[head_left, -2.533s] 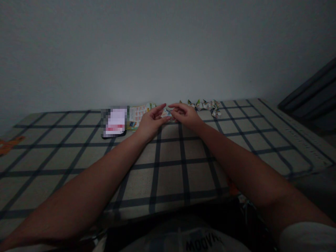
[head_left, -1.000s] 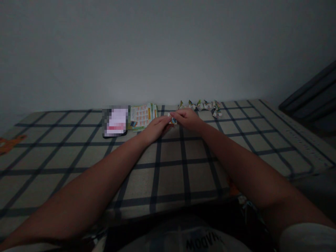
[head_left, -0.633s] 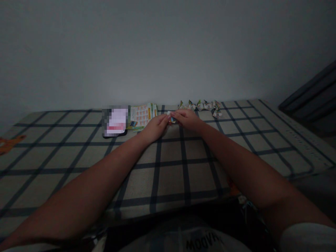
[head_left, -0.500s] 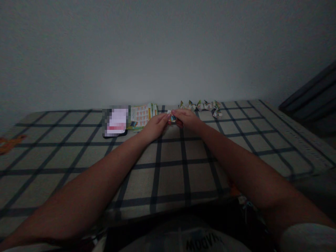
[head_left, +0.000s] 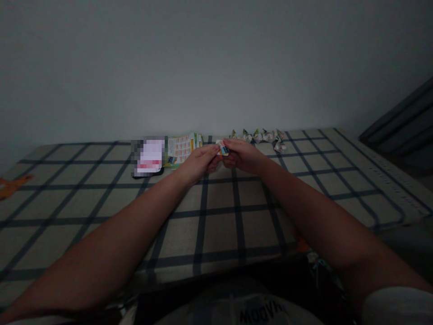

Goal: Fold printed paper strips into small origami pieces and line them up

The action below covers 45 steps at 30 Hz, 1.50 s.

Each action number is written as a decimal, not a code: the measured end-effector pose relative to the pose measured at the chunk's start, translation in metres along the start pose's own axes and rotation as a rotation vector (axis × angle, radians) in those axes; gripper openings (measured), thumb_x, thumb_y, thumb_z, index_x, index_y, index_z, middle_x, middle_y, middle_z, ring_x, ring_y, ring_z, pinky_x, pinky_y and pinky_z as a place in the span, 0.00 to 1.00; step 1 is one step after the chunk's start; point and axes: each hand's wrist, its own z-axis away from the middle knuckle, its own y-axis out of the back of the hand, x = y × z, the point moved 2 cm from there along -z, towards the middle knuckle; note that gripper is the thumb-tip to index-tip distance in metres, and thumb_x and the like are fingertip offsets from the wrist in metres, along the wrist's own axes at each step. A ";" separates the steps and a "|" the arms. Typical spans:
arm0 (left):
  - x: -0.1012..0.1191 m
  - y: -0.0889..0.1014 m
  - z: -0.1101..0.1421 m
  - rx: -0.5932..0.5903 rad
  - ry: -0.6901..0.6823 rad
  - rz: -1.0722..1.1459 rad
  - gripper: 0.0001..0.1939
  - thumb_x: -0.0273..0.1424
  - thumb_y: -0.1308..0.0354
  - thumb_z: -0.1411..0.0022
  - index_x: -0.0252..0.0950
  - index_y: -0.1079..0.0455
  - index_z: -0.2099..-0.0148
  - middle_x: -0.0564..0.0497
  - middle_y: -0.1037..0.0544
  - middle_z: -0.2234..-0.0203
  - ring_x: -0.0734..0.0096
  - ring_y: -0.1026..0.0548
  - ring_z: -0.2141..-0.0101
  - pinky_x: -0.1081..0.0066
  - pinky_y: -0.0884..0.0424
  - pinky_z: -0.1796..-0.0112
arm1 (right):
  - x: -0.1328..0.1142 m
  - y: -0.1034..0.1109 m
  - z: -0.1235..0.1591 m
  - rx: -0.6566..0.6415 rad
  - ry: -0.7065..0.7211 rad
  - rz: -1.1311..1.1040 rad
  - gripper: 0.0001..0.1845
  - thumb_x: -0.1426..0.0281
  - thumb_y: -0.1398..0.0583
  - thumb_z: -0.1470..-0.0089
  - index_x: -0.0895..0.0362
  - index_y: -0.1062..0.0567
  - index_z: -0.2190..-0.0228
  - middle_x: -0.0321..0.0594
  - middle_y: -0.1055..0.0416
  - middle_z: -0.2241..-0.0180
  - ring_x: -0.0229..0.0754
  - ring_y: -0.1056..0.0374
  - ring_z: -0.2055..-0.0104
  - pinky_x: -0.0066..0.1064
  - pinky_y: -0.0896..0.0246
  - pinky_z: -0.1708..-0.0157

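Between my two hands is a small folded piece of printed paper [head_left: 223,148], white with blue and some red. My left hand [head_left: 203,159] pinches its left side, thumb on top. My right hand [head_left: 241,155] grips the right side, with the fingers curled under it. Both hands are close together above the checked cloth, and part of the paper is hidden by the fingers. Just left of my left hand lies a stack of printed leaflets [head_left: 179,149]. Several folded paper pieces [head_left: 267,135] sit in a cluster beyond my right hand.
A phone [head_left: 149,155] with a lit, blurred screen lies left of the leaflets. The checked cloth [head_left: 219,230] covers the table, which meets a plain wall [head_left: 216,67] at the back. An orange patch [head_left: 15,186] shows at the left, and a dark striped object [head_left: 402,126] stands at right.
The paper has turned between my fingers, and more of its printed face shows now. My right hand's fingers have shifted lower around it. The leaflets, phone and folded pieces stay where they were.
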 end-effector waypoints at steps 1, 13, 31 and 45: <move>0.000 0.000 0.000 0.004 0.000 -0.015 0.25 0.56 0.42 0.41 0.37 0.36 0.69 0.58 0.40 0.81 0.80 0.46 0.82 0.74 0.49 0.80 | 0.000 0.001 0.000 0.004 0.001 0.010 0.13 0.62 0.43 0.37 0.56 0.35 0.72 0.27 0.43 0.82 0.29 0.50 0.83 0.22 0.52 0.81; 0.008 -0.005 0.003 -0.097 0.031 0.043 0.25 0.54 0.37 0.45 0.35 0.29 0.67 0.58 0.40 0.83 0.79 0.47 0.82 0.73 0.53 0.80 | -0.001 0.006 0.000 -0.003 -0.028 -0.052 0.17 0.61 0.41 0.38 0.56 0.37 0.74 0.25 0.49 0.83 0.29 0.55 0.83 0.22 0.56 0.82; 0.001 0.006 0.000 0.140 0.049 -0.461 0.21 0.46 0.45 0.42 0.35 0.27 0.76 0.56 0.39 0.85 0.76 0.44 0.81 0.71 0.50 0.77 | -0.002 0.021 -0.006 0.200 0.294 1.112 0.22 0.64 0.45 0.38 0.57 0.37 0.82 0.31 0.46 0.82 0.34 0.49 0.76 0.30 0.57 0.72; 0.005 0.004 0.002 0.263 0.141 -0.662 0.23 0.45 0.46 0.41 0.35 0.24 0.77 0.54 0.38 0.89 0.73 0.41 0.83 0.70 0.48 0.77 | 0.000 -0.002 0.002 0.290 0.162 1.839 0.28 0.58 0.55 0.31 0.59 0.20 0.63 0.50 0.21 0.63 0.46 0.29 0.64 0.33 0.49 0.67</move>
